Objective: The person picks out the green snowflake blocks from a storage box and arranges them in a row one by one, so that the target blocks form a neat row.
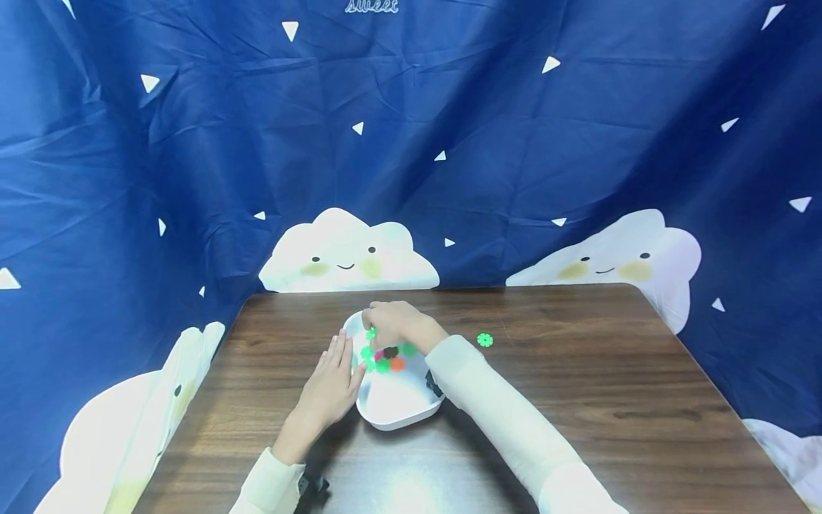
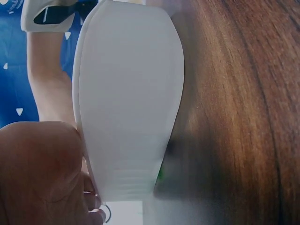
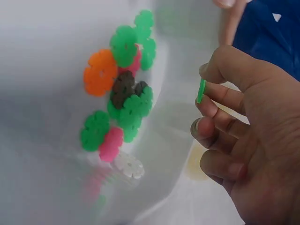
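Observation:
My left hand point(image 1: 329, 389) lies against the left rim of a white plastic tray point(image 1: 393, 401), fingers straight and thumb over the edge. In the left wrist view, that hand point(image 2: 42, 164) is beside the tray's outer wall point(image 2: 131, 93). Over the tray's far end, my right hand point(image 3: 267, 108) pinches a green flower-shaped disc point(image 3: 201, 91), seen edge-on, between thumb and fingertips. Loose notched discs lie inside the tray: several green point(image 3: 95, 131), an orange one point(image 3: 100, 72), pink ones point(image 3: 111, 144), dark brown ones point(image 3: 123, 90) and a white one point(image 3: 130, 165).
A single green disc point(image 1: 484, 340) lies on the brown wooden table point(image 1: 597, 385), right of the tray. Behind the table hangs a blue curtain point(image 1: 488, 178) with white clouds and triangles. My right forearm crosses the tray's right rim.

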Action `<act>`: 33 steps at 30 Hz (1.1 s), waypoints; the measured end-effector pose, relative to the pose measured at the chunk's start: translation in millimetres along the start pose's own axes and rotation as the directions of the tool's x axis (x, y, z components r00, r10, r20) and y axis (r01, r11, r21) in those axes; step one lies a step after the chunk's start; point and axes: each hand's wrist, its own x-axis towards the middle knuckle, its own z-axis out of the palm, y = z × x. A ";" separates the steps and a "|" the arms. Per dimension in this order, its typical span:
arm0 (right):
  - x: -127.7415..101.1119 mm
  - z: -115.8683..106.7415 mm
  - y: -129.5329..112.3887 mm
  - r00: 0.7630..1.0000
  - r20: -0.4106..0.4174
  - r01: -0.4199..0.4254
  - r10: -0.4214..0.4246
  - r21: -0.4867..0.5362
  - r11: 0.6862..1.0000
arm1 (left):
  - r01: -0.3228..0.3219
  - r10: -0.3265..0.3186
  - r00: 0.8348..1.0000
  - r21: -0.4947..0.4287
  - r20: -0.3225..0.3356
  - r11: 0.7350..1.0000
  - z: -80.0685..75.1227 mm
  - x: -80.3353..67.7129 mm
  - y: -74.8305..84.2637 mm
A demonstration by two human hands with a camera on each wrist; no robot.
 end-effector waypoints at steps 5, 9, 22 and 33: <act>-11.5 -6.9 7.1 0.999 -0.038 0.003 -0.003 -0.020 1.000 | 0.001 -0.002 1.000 0.015 0.011 1.000 0.5 -0.8 -0.3; -25.1 -16.2 12.1 0.997 -0.081 0.015 -0.016 -0.018 1.000 | 0.004 -0.004 1.000 0.013 0.012 1.000 0.3 -1.1 -0.4; -66.0 -40.7 31.8 0.979 -0.201 0.013 -0.026 -0.069 0.998 | 0.031 -0.031 1.000 0.010 0.001 0.999 -1.0 -0.7 2.6; -95.3 -43.9 48.5 0.973 -0.232 -0.023 0.001 -0.092 0.996 | 0.042 -0.042 0.999 0.001 0.024 0.999 1.7 0.4 0.6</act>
